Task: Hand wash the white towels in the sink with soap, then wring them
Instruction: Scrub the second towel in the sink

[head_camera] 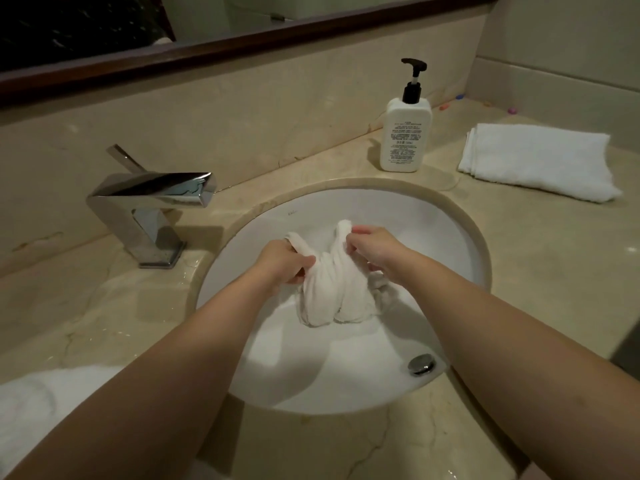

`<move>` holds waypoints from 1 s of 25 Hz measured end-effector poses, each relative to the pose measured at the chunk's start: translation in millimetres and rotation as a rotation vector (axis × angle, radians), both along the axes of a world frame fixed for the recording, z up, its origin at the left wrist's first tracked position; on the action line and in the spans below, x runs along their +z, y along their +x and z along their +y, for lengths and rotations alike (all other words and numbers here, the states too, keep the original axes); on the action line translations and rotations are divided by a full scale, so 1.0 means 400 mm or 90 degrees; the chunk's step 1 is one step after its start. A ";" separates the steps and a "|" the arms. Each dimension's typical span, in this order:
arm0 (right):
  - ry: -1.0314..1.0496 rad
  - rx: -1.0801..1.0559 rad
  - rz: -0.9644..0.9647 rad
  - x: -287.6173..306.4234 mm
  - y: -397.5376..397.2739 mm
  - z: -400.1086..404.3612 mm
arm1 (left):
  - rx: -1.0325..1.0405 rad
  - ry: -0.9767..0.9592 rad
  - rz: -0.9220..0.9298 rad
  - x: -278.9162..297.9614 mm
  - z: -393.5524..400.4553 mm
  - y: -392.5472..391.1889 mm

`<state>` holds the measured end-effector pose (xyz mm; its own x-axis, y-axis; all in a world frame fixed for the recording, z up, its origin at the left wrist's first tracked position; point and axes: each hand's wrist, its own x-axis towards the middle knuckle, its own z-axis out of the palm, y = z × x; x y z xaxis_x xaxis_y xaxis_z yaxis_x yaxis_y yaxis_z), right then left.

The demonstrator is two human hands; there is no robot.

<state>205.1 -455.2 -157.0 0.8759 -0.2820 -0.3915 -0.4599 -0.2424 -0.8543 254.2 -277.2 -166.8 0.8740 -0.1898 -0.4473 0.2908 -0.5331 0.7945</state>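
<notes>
A wet white towel (329,289) was held bunched over the round white sink basin (450,237), its two ends gathered upward and its doubled middle hanging down into the bowl. One end was gripped by the left hand (284,263), whose fingers were curled round the cloth; the other end was pinched and clasped by the right hand (374,252), the fingers likewise bent about the fabric. The step in hand was judged to be either the rubbing of the towel against itself or the start of wringing; which of the two could not be settled from the head view. No running water was seen at the chrome faucet (152,202).

For the step to be done well, the cloth would best be kept low over the basin, so that drips were caught by the bowl and not the marble counter (536,271). Were wringing intended, the ends would need to be held firmly and turned in opposite directions, the twist being worked along the whole length. Were more lather wanted, the pump soap bottle (405,133) stood within reach behind the basin. A folded white towel (536,161) lay on the counter to the right, apparently dry and not yet washed. Another white cloth (38,403) was seen at the lower left, blurred.
</notes>
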 end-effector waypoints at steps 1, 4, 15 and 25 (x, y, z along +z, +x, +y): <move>-0.005 -0.005 -0.004 -0.007 -0.003 -0.002 | -0.008 0.027 -0.010 0.000 0.001 -0.004; -0.057 -0.021 -0.003 -0.021 0.003 -0.012 | -0.058 0.108 0.015 0.015 0.004 -0.022; -0.170 0.120 0.052 0.000 -0.065 -0.008 | -0.219 0.015 0.023 0.028 0.007 -0.052; 0.208 -0.098 -0.345 0.237 -0.088 0.024 | -0.016 -0.654 -0.084 0.197 -0.074 -0.090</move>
